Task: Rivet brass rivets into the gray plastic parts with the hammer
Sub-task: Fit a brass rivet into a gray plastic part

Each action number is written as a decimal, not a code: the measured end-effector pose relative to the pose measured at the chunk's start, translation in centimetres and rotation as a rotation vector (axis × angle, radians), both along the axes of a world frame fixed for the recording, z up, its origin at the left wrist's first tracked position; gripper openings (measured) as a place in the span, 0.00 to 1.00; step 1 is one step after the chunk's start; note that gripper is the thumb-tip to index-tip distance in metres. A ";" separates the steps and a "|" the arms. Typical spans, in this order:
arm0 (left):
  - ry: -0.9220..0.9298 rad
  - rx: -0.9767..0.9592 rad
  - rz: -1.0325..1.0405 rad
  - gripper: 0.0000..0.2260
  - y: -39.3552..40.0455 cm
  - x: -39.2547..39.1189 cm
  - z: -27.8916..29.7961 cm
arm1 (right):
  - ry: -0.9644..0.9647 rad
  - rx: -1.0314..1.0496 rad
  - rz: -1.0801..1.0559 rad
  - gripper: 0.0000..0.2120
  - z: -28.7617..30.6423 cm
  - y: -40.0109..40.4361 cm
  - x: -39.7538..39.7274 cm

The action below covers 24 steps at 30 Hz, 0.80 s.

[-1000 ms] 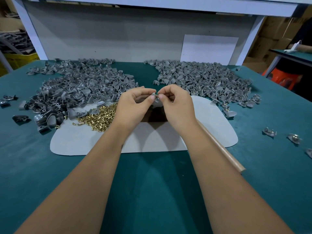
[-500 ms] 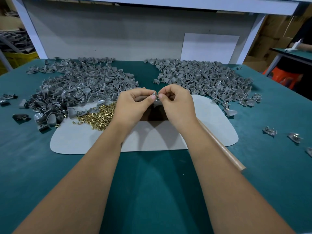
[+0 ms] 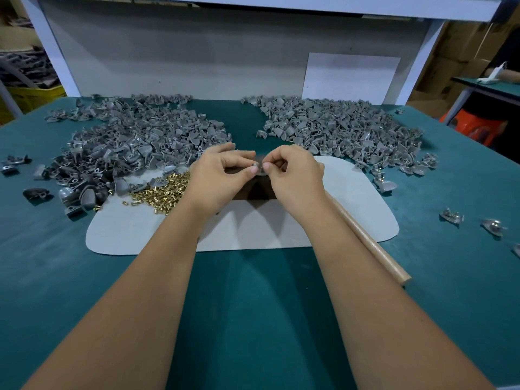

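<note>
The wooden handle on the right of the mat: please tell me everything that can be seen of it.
The handle is a round, pale wooden stick, smooth and plain. It lies flat and slants from the green table at the near right up onto the grey mat. Its near end is cut square and rests on the table, past the mat's edge. Its far end goes under the right hand and wrist, so the hammer head cannot be seen. Neither hand grips it.

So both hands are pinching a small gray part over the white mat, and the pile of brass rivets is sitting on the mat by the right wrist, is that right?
Not quite. The head view shows the brass rivets on the white mat beside the left wrist, not the right. The rest holds: the left hand and right hand both pinch a small gray part over the mat.
</note>
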<state>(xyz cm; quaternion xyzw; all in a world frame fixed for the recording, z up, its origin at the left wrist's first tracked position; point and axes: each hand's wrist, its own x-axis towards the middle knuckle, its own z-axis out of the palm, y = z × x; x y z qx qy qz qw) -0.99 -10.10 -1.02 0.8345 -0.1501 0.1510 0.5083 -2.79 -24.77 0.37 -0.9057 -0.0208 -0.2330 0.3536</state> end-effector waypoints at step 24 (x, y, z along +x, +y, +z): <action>0.085 -0.025 -0.054 0.06 0.1 0.0 0.1 | 0.034 -0.054 0.020 0.11 0.8 0.5 -0.1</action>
